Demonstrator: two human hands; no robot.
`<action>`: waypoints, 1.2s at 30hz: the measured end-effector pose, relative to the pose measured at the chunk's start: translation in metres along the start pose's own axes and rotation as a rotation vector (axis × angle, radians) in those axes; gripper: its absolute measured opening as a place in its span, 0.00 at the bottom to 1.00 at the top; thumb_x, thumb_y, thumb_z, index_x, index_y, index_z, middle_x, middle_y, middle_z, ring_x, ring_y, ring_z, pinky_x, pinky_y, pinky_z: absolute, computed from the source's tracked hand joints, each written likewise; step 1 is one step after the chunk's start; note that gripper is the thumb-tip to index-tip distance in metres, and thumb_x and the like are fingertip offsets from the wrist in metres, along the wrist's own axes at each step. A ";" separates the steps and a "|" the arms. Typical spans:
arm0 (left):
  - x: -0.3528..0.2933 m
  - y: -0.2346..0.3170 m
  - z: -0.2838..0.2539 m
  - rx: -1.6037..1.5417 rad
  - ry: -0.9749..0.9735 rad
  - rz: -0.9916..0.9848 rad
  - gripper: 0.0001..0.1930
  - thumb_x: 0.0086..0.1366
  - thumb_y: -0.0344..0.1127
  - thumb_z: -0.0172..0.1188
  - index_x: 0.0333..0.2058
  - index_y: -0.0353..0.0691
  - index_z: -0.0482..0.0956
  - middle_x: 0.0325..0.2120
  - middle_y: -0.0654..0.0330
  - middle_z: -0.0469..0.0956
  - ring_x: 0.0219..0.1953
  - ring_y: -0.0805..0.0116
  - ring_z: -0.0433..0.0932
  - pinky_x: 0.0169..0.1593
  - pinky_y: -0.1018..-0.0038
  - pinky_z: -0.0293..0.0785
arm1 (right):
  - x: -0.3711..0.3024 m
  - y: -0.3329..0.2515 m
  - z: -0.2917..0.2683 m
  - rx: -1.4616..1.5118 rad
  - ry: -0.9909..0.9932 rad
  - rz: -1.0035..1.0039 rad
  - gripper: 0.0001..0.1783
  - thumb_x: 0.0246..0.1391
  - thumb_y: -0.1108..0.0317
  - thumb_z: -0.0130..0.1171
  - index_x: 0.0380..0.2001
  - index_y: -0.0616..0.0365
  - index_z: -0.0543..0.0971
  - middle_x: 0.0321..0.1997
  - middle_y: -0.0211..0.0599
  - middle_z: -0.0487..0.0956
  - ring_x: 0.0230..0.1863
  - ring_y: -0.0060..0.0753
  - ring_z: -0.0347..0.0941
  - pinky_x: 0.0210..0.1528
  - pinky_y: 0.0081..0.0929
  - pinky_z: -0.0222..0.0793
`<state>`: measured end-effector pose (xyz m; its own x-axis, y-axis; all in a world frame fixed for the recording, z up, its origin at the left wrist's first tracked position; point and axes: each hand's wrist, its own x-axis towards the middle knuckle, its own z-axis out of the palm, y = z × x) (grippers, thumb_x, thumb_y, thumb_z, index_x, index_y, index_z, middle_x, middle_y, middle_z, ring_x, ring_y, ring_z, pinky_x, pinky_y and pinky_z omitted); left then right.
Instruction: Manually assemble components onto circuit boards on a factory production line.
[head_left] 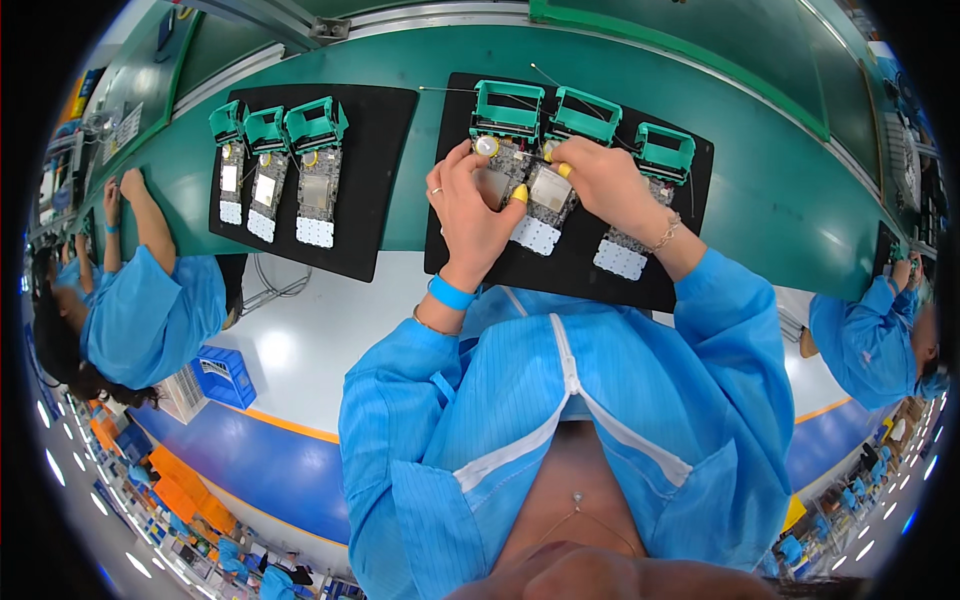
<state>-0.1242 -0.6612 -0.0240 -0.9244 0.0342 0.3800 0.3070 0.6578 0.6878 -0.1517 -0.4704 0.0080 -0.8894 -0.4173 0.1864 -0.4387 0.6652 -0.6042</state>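
Note:
Three circuit-board assemblies with teal plastic frames lie on a black mat (680, 290) in front of me. My left hand (470, 205) grips the left assembly (503, 130) by its board, with a yellow finger cot on one finger. My right hand (605, 180) presses on the middle assembly (560, 165), also wearing a yellow finger cot. The right assembly (650, 190) lies untouched beside my right wrist. Both sleeves are blue, and a blue band sits on my left wrist.
A second black mat (385, 150) to the left holds three more teal-framed boards (275, 165). The green conveyor belt (780, 190) runs across. Other workers in blue coats sit at the left (150, 300) and right (870, 335). A blue crate (225, 375) stands on the floor.

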 end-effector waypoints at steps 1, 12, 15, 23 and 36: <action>-0.001 0.000 0.001 0.007 -0.009 -0.008 0.30 0.39 0.32 0.67 0.44 0.37 0.66 0.50 0.50 0.66 0.50 0.50 0.62 0.54 0.59 0.56 | -0.004 -0.001 0.001 -0.065 -0.035 -0.005 0.07 0.49 0.73 0.57 0.33 0.56 0.74 0.32 0.37 0.75 0.27 0.43 0.74 0.26 0.32 0.71; 0.006 0.003 -0.025 0.240 -0.037 -0.018 0.32 0.46 0.38 0.67 0.50 0.37 0.66 0.53 0.48 0.63 0.55 0.48 0.59 0.55 0.57 0.55 | -0.050 0.017 -0.058 -0.305 0.495 0.265 0.26 0.42 0.63 0.67 0.46 0.55 0.72 0.38 0.35 0.72 0.25 0.29 0.71 0.25 0.25 0.69; 0.002 -0.025 -0.038 0.254 -0.096 -0.031 0.27 0.53 0.37 0.63 0.51 0.36 0.66 0.51 0.48 0.65 0.51 0.46 0.63 0.54 0.60 0.59 | -0.064 0.056 -0.064 0.246 0.453 0.607 0.23 0.48 0.61 0.64 0.44 0.62 0.73 0.30 0.31 0.71 0.21 0.16 0.65 0.21 0.16 0.63; 0.002 -0.025 -0.048 0.212 -0.254 -0.115 0.22 0.59 0.37 0.57 0.52 0.39 0.67 0.46 0.56 0.72 0.40 0.56 0.68 0.46 0.66 0.64 | -0.063 0.057 -0.055 0.625 0.437 0.683 0.25 0.51 0.59 0.63 0.47 0.66 0.73 0.29 0.33 0.75 0.19 0.17 0.68 0.22 0.16 0.64; -0.008 -0.115 0.049 -0.601 -0.631 -0.287 0.21 0.61 0.30 0.56 0.53 0.37 0.65 0.53 0.54 0.68 0.36 0.72 0.72 0.34 0.78 0.73 | -0.050 0.005 0.125 0.139 0.476 0.435 0.18 0.48 0.69 0.61 0.44 0.59 0.73 0.38 0.39 0.74 0.29 0.40 0.74 0.28 0.26 0.68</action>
<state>-0.1636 -0.7000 -0.1364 -0.8815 0.4505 -0.1416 -0.0505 0.2082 0.9768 -0.0938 -0.5237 -0.1012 -0.9553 0.2122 0.2059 -0.0345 0.6117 -0.7903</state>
